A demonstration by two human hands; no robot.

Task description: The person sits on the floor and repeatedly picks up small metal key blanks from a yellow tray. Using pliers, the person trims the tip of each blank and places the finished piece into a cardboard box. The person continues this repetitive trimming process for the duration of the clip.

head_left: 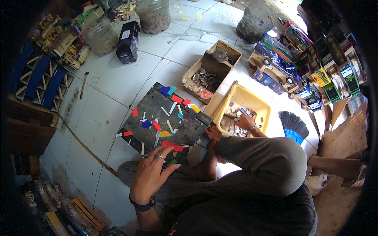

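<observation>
My left hand [151, 173], with rings and a dark bracelet, is held over the near edge of a dark board [136, 114]. Its fingers are apart and it holds nothing I can see. Beside its fingertips lies a red strip [172, 146]. Scattered over the board are red, white, blue and yellow scraps, among them a yellow piece [165, 134] and a blue one [146, 124]. My right hand [246, 122] reaches into a yellow tub [264, 103] of small wooden blocks [227, 121]. Its fingers are bent together among the blocks; what they grip is too small to make out.
Behind the tub stands a wooden box [193, 76] with dark bits. A black brush [294, 124] lies right of the tub. Toy trucks [275, 65] crowd the right side. A hammer [84, 84], a dark carton [128, 41] and cut plastic bottles [153, 15] are on the tiles.
</observation>
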